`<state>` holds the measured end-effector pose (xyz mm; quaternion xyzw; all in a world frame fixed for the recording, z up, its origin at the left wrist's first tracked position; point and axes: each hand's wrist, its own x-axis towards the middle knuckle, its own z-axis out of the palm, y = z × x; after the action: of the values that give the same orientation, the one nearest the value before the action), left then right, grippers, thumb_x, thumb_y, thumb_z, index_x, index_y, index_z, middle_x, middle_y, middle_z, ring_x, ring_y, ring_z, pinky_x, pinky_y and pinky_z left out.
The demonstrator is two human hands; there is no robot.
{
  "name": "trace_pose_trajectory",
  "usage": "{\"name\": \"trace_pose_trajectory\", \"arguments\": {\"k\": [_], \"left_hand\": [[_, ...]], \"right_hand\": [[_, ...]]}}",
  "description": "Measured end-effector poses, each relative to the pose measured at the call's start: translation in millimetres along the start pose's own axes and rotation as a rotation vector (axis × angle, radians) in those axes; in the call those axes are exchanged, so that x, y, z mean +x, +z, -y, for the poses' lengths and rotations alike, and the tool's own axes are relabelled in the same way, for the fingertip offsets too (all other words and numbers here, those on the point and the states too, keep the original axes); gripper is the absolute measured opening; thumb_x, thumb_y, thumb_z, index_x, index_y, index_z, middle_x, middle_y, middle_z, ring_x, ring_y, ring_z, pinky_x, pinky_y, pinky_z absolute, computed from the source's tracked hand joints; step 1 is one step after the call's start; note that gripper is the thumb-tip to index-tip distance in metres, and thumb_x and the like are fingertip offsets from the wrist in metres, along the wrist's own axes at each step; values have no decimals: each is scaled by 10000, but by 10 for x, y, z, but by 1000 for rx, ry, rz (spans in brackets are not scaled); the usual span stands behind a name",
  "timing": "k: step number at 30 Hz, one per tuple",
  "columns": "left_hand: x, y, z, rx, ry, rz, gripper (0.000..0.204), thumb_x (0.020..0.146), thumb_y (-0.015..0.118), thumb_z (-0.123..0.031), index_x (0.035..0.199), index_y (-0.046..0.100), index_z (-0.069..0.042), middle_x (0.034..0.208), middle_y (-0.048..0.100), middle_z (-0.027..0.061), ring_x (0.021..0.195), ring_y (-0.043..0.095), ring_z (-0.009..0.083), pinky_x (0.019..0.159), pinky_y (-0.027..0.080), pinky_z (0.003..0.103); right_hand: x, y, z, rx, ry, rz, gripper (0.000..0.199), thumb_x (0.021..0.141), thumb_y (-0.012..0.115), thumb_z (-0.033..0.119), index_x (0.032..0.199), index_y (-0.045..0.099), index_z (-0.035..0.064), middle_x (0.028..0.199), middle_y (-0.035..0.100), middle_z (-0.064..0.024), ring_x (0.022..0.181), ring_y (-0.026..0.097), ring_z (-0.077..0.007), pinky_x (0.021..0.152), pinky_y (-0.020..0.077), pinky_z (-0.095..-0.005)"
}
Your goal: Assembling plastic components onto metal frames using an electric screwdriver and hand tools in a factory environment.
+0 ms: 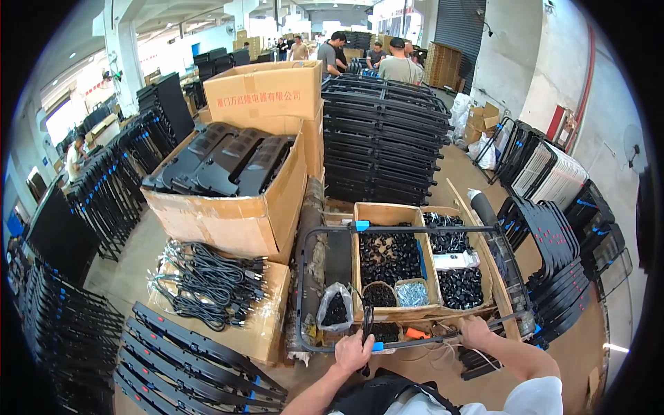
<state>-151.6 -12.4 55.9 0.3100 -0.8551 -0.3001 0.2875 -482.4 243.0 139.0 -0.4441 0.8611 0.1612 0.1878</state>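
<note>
A black tubular metal frame (300, 290) with rounded corners and blue clips lies across the workbench in front of me. My left hand (354, 351) is closed at its near bar, beside a blue clip (377, 346), with a looped black cable (367, 325) in its fingers. Farther right, my right hand (476, 333) wraps round the same near bar, and a thin pale cord (443, 354) hangs close by. Under the frame sits a wooden tray (427, 277) whose compartments hold small black plastic parts (389, 256) and silver screws (412, 294). An orange-handled object (417, 333) lies near the bar.
To the left, an open carton (214, 214) holds black plastic housings, and bundled power cords (214, 283) lie on another carton (273, 318). Stacked black frames rise behind the bench (384, 138), at lower left (187, 366) and along the right (546, 235). Several people work farther back.
</note>
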Motion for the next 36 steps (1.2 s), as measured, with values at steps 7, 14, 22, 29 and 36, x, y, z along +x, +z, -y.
{"name": "trace_pose_trajectory", "arguments": {"k": [7,14,22,29,36], "left_hand": [[-13,50,77,12,-5,31,356,1008,638,-394,877,640,-63,740,707,212,695,694,435,664,542,555],[9,-16,20,2,-60,95,395,1014,620,-411,878,644,-41,762,703,242,734,694,457,692,534,570],[29,-9,-3,2,-79,115,416,1017,609,-432,883,649,-40,775,705,246,765,698,463,718,534,575],[4,0,18,22,-73,99,408,1013,618,-424,876,642,-40,753,696,245,739,696,459,697,537,577],[-5,14,32,2,-59,96,410,1011,620,-423,869,641,-39,747,697,240,732,699,450,695,540,573]], "right_hand": [[496,711,-339,90,85,87,575,1019,474,451,1215,614,-72,1119,736,-346,1089,746,-427,931,578,-516],[231,420,-104,-147,-153,-116,538,997,544,431,1174,641,-68,1035,766,-197,996,759,-423,832,604,-517],[-54,-87,70,-127,-79,-9,501,1046,470,351,1234,593,-96,1021,771,-275,915,778,-360,825,614,-432],[228,282,-95,31,91,91,326,995,565,283,1146,620,-1,1024,773,-257,1002,772,-388,837,610,-490],[382,744,-333,-72,-46,-69,391,1026,524,329,1165,633,-19,1039,769,-242,1050,749,-407,906,581,-527]]}}
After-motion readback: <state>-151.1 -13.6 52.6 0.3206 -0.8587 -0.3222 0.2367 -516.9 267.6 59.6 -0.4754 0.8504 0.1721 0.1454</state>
